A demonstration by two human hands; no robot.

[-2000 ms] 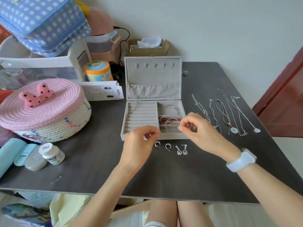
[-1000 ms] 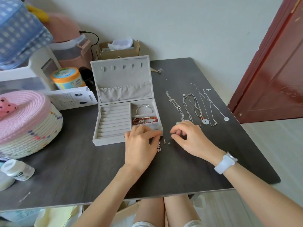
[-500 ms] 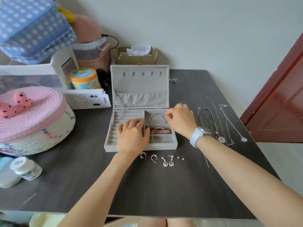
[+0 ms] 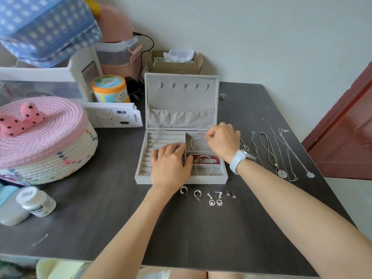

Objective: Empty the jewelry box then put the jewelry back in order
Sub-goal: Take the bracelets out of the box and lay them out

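The grey jewelry box (image 4: 181,117) stands open on the dark bench (image 4: 201,228), its lid upright at the back. The left hand (image 4: 171,164) lies palm down on the ring-slot tray at the box's left side, fingers straight and loosely spread, thumb near the divider; it holds nothing. The right hand (image 4: 222,140) reaches over the upper right compartment with its fingers curled, and thumb and forefinger pinch the thin silver bangle (image 4: 196,140) at its right edge. The bangle sits tilted in that compartment. In the lower right compartment lie a red beaded bracelet (image 4: 207,159) and another thin silver bangle (image 4: 203,168) across it.

Just in front of the box, on the bench, a row of earrings is set out: two hoop earrings (image 4: 190,192), two drop earrings (image 4: 215,199) and two small studs (image 4: 230,193). To the right of the box several necklaces (image 4: 277,150) lie stretched out side by side, partly hidden near the wrist with its pale watch band (image 4: 238,161).
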